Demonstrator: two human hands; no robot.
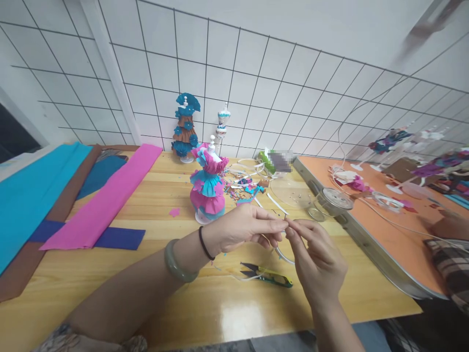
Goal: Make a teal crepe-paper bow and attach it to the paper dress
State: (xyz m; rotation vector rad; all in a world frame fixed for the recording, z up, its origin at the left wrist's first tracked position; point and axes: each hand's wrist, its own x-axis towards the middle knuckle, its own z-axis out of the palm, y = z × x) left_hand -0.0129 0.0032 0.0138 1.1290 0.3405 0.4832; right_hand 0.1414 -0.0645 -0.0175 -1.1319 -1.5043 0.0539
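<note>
My left hand and my right hand meet fingertip to fingertip over the table, both closed in a pinch. Whatever lies between the fingertips is too small to name. A white strip curves below the fingers; I cannot tell whether it is held. Beneath the hands lie yellow-handled thread snips, blades pointing left. Behind my left wrist stands a small dress form in ruffled pink and blue crepe paper. A pink paper flower lies flat to its left.
Folded crepe paper, including a pink piece and a blue piece, covers the left side. Paper scraps lie behind the hands. A teal-and-brown dress form stands by the wall. At right are a clear jar, an orange table and another person's sleeve.
</note>
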